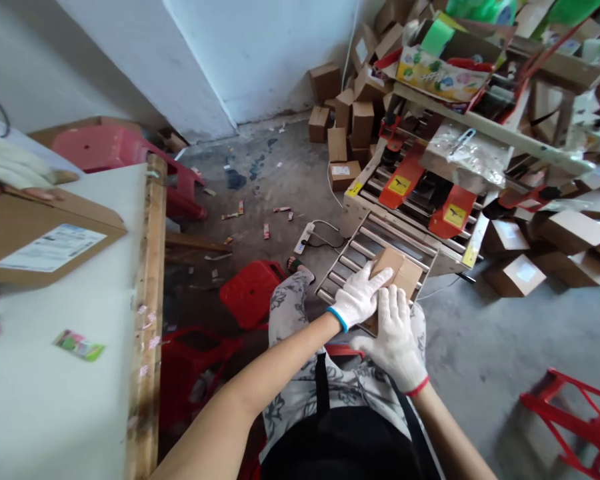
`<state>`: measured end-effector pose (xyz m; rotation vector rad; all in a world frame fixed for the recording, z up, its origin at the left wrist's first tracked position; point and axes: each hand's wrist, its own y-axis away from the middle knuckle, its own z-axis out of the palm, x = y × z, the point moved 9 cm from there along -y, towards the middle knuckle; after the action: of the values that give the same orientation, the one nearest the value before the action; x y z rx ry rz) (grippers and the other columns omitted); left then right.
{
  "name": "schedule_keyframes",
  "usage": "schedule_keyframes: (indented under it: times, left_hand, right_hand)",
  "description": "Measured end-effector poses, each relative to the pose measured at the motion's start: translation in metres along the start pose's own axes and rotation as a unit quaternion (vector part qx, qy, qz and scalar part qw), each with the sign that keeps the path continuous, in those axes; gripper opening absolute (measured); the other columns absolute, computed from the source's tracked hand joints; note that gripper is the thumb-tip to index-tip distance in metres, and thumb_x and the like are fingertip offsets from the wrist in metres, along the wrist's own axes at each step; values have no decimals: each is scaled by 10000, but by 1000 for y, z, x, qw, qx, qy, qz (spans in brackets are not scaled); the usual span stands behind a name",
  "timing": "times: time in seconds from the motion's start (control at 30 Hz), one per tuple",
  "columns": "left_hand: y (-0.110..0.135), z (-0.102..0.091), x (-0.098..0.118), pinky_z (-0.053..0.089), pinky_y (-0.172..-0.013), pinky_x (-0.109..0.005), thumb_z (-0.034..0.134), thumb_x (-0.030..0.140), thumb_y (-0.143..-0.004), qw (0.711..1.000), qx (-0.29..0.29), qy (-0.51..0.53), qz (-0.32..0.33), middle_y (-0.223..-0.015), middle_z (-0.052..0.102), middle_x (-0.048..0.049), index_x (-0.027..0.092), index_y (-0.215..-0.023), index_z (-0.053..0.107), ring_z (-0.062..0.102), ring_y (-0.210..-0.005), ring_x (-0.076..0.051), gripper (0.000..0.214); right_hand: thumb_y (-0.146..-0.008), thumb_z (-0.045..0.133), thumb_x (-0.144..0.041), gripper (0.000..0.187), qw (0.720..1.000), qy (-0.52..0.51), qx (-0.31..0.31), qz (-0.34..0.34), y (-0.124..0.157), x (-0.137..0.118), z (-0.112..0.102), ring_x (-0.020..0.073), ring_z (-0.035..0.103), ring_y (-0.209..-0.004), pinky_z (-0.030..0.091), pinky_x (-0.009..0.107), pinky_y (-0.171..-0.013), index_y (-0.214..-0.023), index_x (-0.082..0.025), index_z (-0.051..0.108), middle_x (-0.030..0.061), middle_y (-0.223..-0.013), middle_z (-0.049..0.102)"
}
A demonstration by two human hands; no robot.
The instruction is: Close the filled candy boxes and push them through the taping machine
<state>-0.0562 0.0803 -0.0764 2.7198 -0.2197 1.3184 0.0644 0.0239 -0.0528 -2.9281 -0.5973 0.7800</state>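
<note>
A small brown cardboard box (411, 270) rests on the near end of a roller conveyor (341, 278), in front of my lap. My left hand (359, 297), in a white knit glove with a blue cuff, lies over the box's left side with its fingers stretched out. Close beside it, my right hand (399, 337), gloved with a red cuff, has its fingers flat on the near part of the box and its thumb spread away. The hands hide much of the box's near side.
Beyond the rollers stands a carton-sealing machine (430, 180) with red guides. Brown boxes (353, 127) pile behind it and at right. At left, another person's gloved hand (17, 162) touches a labelled carton (10, 223) on a white table (80, 407). Red stools (253, 293) and a power strip (305, 238) sit nearby.
</note>
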Motion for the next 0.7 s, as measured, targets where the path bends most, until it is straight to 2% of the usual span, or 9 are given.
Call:
schedule_keyframes:
  times: [0.03,0.1,0.2,0.3,0.37,0.4,0.47,0.57,0.7]
  left_hand:
    - [-2,0,0,344,-1245,-454,504,311,-983,999,1,31,9,-1679,268,-49,312,-1520,484,441,-1447,-309,538]
    - [-8,-1,-1,352,-1247,-371,480,306,-995,996,11,90,24,-1682,265,-39,280,-1505,509,454,-1443,-259,512]
    - [-23,-5,-6,365,-1246,-399,498,407,-1000,988,41,147,29,-1652,331,-47,278,-1484,535,467,-1434,-268,502]
    - [-38,-9,-8,384,-1234,-428,533,400,-985,980,60,189,32,-1599,418,-55,291,-1462,562,498,-1406,-295,490]
    - [-44,-9,-9,392,-1227,-420,563,380,-967,976,62,208,26,-1576,452,-46,303,-1442,582,513,-1390,-302,482]
    - [-45,-8,-10,395,-1225,-418,577,379,-957,975,61,214,19,-1573,458,-38,311,-1434,588,518,-1384,-304,482]
    - [-47,-4,-13,389,-1227,-419,590,390,-943,973,57,225,4,-1580,452,-24,322,-1422,598,515,-1385,-307,484]
    - [-50,1,-13,337,-1259,-423,574,385,-945,962,57,267,9,-1599,430,-21,305,-1402,620,462,-1435,-305,466]
    - [-52,-2,-19,244,-1300,-419,567,405,-961,919,35,393,14,-1588,456,-43,261,-1417,611,385,-1496,-271,480]
  right_hand:
    - [-862,657,-622,981,998,47,1,-33,-1,-7,9,482,216,-1501,242,704,-1156,-1590,-95,262,275,-1620,260]
    - [-849,667,-651,1046,993,93,37,-64,-8,-9,17,498,220,-1493,259,722,-1139,-1589,-55,230,321,-1601,257]
    - [-827,643,-730,1198,994,81,69,-29,-20,13,15,494,258,-1483,347,681,-1117,-1608,-12,87,356,-1596,224]
    - [-794,629,-795,1301,996,27,75,49,-23,37,5,446,233,-1510,362,624,-1148,-1623,-73,-67,289,-1650,128]
    - [-889,544,-744,1179,993,-15,87,73,-23,42,-3,390,174,-1541,325,597,-1188,-1619,-119,-139,225,-1681,50]
    - [-935,493,-706,1095,994,-21,89,66,-24,39,-5,378,146,-1550,298,604,-1202,-1621,-126,-133,209,-1686,33]
    - [-956,473,-675,1016,997,13,73,19,-30,27,-3,400,123,-1549,263,643,-1204,-1635,-106,-24,222,-1680,76]
    - [-854,620,-706,1070,992,112,27,-57,-43,10,6,476,151,-1519,260,699,-1180,-1601,-60,209,277,-1629,221]
    - [-845,658,-640,1022,982,172,1,-73,-62,19,2,493,180,-1499,307,700,-1157,-1568,-35,262,292,-1590,293]
